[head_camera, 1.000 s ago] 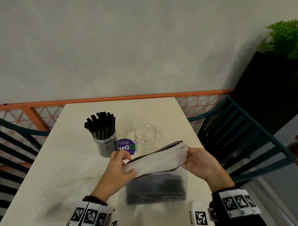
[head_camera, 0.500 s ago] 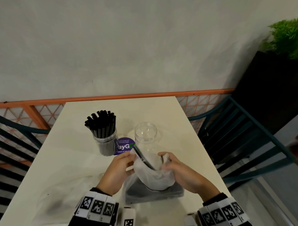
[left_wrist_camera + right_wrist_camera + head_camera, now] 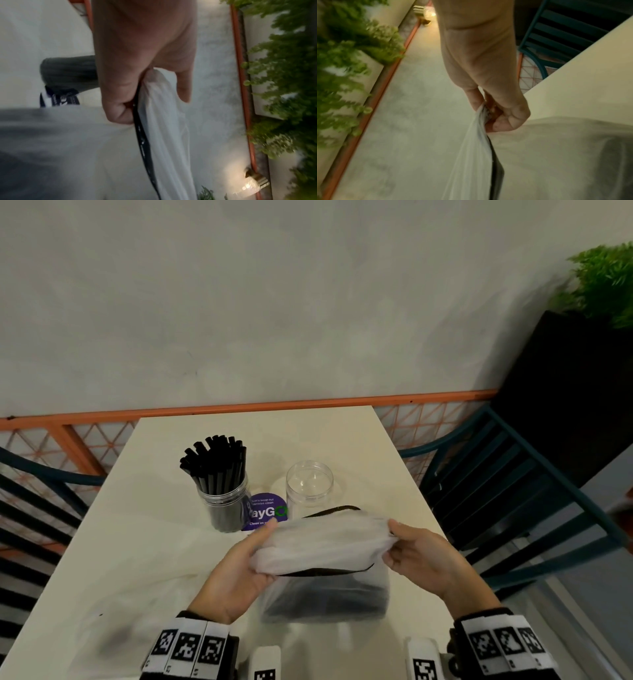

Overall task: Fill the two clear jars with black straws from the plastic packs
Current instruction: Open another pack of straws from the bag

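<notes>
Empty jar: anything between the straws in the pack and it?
Yes: the plastic pack itself. Both hands, left hand and right hand, pinch its top band, straws inside. The empty jar stands just beyond, mouth uncovered.

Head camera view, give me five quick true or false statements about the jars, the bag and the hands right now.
1. The left jar holds black straws. True.
2. The right jar is full of straws. False: it is empty.
3. Both the left hand and the right hand hold the plastic bag. True.
4. The bag lies flat, untouched. False: its top is pulled taut between the hands.
5. A purple sticker sits between the jars. True.
</notes>
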Demonstrator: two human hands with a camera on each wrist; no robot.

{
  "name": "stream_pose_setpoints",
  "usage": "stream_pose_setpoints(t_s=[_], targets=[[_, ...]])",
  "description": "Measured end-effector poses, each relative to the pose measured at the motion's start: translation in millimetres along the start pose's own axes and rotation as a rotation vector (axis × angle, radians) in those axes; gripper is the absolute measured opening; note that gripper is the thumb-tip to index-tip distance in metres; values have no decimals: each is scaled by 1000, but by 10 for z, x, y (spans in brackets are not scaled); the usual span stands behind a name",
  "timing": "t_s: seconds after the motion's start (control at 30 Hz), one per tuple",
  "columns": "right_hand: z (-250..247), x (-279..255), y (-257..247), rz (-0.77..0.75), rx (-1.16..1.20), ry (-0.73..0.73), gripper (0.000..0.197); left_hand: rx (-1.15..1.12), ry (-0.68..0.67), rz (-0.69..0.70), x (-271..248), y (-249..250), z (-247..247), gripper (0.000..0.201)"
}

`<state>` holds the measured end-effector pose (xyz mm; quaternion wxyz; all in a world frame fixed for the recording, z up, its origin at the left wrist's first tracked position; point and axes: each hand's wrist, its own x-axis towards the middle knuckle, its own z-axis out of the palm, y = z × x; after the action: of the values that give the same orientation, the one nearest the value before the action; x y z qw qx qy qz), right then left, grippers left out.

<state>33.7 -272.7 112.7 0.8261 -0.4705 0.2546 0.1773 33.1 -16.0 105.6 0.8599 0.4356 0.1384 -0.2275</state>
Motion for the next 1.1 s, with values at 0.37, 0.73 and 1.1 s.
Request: stream_pose_setpoints(t_s=[0.37,0.73,1.1], targets=[[41,-117,-129,-70,209,-92,15,297,-3,135,6,36,-106,81],[-30,-58,28,-487,-885,221,13,641,401,378,120,10,-54,23],[74,-10,184,-350,-608,129,20,671,340,241,96,42,1,17]])
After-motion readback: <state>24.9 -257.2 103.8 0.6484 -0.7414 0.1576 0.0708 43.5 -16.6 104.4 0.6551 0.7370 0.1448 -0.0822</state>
